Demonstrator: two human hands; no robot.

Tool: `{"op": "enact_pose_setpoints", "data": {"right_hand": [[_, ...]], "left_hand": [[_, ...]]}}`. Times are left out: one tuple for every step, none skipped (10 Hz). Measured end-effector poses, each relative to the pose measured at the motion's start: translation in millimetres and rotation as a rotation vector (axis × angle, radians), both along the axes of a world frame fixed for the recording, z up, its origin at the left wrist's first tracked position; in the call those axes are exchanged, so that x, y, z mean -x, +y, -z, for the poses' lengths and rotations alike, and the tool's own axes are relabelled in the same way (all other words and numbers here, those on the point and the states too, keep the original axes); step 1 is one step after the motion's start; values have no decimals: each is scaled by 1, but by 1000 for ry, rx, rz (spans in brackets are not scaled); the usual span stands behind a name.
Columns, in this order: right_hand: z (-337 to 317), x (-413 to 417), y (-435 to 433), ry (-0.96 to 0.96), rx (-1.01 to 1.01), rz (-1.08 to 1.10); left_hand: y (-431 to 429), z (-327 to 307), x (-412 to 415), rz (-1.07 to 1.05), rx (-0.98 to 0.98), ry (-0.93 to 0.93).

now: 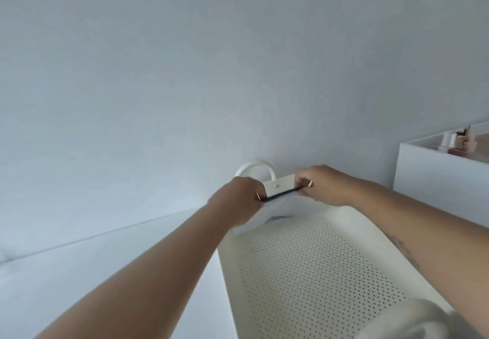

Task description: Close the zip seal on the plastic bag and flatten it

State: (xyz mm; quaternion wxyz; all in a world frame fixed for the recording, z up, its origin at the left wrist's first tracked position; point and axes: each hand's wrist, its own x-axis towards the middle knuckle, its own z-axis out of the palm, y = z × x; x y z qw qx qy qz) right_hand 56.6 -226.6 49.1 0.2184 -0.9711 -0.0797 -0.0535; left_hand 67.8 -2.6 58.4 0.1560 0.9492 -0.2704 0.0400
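A clear plastic bag [275, 210] hangs between my hands above the far end of a white perforated tray [304, 272]. Its dark zip seal [281, 194] runs as a thin line from one hand to the other. My left hand [239, 200] pinches the left end of the seal. My right hand [321, 185] pinches the right end. The bag's lower part droops onto the tray, with a small dark print visible on it. I cannot tell whether the seal is pressed together.
The tray belongs to a white cart with a curved handle [255, 168] against the pale wall. A white box [436, 177] holding small pink items stands at the right. A white rounded object [407, 320] fills the bottom right corner.
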Motion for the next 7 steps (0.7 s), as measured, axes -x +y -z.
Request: {"op": "enact_pose_setpoints", "data": {"right_hand": [[35, 25, -10, 153, 4, -31], [60, 45, -19, 257, 34, -39], [79, 59, -26, 327, 24, -40], [91, 70, -31, 355, 47, -46], [97, 81, -36, 348, 48, -51], [94, 84, -36, 373, 90, -118], [84, 79, -36, 409, 89, -63]], "left_hand": [[-5, 34, 24, 26, -133, -51], [-11, 59, 47, 7, -185, -10], [-20, 76, 64, -17, -263, -29], [-28, 90, 79, -25, -369, -7], [-31, 100, 87, -32, -439, 84], [-30, 103, 94, -39, -419, 97], [-28, 98, 94, -77, -304, 95]]}}
